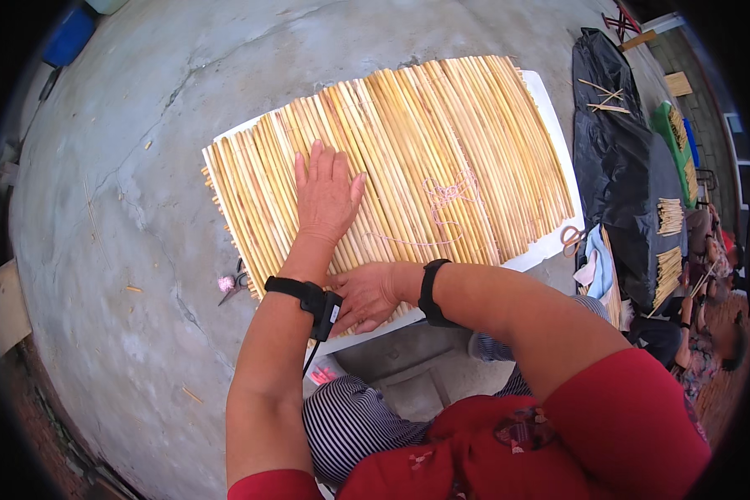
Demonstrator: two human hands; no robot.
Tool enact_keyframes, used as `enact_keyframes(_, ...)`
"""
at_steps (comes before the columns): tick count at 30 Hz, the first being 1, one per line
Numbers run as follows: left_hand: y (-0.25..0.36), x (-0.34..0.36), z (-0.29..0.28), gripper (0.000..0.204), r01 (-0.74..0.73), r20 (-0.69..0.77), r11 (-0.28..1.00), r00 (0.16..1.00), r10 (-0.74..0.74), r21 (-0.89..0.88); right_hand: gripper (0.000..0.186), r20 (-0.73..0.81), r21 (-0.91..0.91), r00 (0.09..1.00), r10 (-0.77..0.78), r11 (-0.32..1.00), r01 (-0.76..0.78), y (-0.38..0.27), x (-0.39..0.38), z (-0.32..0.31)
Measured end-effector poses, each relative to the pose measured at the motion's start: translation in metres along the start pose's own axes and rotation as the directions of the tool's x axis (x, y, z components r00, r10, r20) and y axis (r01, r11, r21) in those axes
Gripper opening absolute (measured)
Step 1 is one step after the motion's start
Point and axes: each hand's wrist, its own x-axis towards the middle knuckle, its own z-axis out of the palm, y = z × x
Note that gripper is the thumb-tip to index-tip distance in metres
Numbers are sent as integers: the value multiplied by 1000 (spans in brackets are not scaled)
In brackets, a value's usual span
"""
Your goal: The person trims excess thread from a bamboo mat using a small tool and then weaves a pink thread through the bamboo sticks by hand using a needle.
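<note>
A wide mat of pale yellow reed sticks [500,158], laid side by side and joined with thread, rests on a white board [558,125]. My left hand [327,192] lies palm down on its left part, fingers apart. My right hand [358,296] touches the mat's near edge beside my left forearm, fingers loosely spread, tips partly hidden. Loose pink-and-white string [452,190] lies across the middle of the sticks. Scissors [228,287] with a small pink-and-white spool sit off the left edge; another pair [571,241] is at the right.
Black sheeting [608,158] on the right holds loose stick bundles [669,215]. Cloths [596,267], a green tray [672,142] and co-workers [700,350] are also right. A blue container [67,37] stands far upper left, a wooden board [7,307] at left on the concrete floor [125,208].
</note>
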Motion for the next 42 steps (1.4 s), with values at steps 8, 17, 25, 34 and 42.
enact_keyframes(8, -21, 45, 30, 39, 211, -93, 577, 887, -452, -789, 49, 13, 100, 998, 66, 993, -67, -1, 4, -4)
enact_keyframes(17, -3, 46, 25, 38, 156, -162, 748, 929, -333, -645, 51, 134, 233, 980, 147, 957, -175, -5, -3, -7)
enact_keyframes(25, -2, 50, 22, 41, 116, -216, 781, 927, -307, -614, 50, 121, 218, 986, 112, 966, -136, -2, -1, -5)
enact_keyframes(34, -9, 79, 26, 52, 197, -41, 473, 894, -446, -859, 44, -84, 39, 996, -9, 999, 12, 0, 2, -9)
enact_keyframes(42, -16, 83, 33, 58, 86, -175, 523, 886, -430, -848, 47, 9, 204, 998, 59, 977, -60, -2, 3, -8)
